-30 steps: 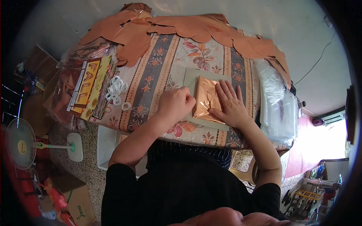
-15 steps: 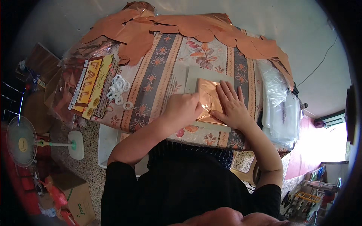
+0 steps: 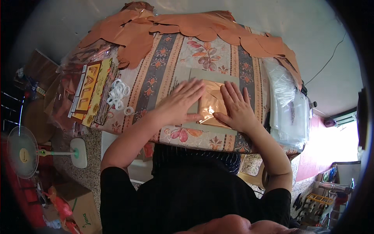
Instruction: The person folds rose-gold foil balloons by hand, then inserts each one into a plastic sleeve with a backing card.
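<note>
A flat, shiny copper-coloured foil packet (image 3: 212, 102) lies on a grey board (image 3: 198, 74) near the front of the table. My left hand (image 3: 180, 102) rests at the packet's left edge, fingers stretched out and thumb apart. Across the packet's right side lies my right hand (image 3: 237, 108), its fingers spread and its thumb on the foil. Neither hand grips anything. Part of the foil's right edge is hidden under the right hand.
Decorative cards (image 3: 90, 91) stand stacked at the left, beside white ring-shaped bands (image 3: 118, 94). Copper-coloured scalloped sheets (image 3: 187, 26) line the table's far edge. Clear plastic bags (image 3: 287, 117) lie at the right. A fan (image 3: 24, 154) stands on the floor at left.
My left hand has opened from a closed shape and moved left, flattening out beside the packet. More of the foil shows now. The right hand stays nearly in place.
</note>
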Available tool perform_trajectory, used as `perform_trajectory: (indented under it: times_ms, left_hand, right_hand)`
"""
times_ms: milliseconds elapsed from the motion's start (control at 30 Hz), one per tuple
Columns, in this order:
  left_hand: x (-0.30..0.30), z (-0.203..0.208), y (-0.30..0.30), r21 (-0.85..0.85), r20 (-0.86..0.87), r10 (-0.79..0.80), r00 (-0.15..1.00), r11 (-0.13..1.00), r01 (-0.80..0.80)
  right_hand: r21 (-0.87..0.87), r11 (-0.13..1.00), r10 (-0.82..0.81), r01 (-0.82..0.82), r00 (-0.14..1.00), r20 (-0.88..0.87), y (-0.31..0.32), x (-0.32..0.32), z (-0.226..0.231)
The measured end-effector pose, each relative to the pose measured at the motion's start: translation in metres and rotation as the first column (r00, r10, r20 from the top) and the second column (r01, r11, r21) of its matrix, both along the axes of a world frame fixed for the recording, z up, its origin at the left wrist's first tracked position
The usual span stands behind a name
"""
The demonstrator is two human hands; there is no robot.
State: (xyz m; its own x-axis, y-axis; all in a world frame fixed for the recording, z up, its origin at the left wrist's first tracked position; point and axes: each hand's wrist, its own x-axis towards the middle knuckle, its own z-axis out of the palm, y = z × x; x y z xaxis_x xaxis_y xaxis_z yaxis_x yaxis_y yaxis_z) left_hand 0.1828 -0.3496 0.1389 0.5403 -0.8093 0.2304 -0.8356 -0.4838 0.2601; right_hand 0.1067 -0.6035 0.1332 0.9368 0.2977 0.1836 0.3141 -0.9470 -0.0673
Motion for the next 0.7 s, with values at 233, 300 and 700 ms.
perform_trajectory:
  times_ms: [233,300,700]
  left_hand:
    - [0.007,0.009,-0.006,0.168,-0.047,-0.090,0.995,0.981,0.097]
    - [0.007,0.009,-0.006,0.189,-0.030,-0.096,0.995,0.977,0.100]
    - [0.009,0.009,-0.007,0.203,-0.042,-0.094,0.995,0.974,0.100]
  right_hand:
    - [0.016,1.000,-0.019,0.021,0.994,-0.103,-0.001,-0.001,0.002]
    - [0.020,1.000,0.010,-0.007,0.988,-0.151,-0.005,0.000,0.004]
    - [0.094,0.989,0.140,-0.115,0.933,-0.331,-0.055,-0.003,0.026]
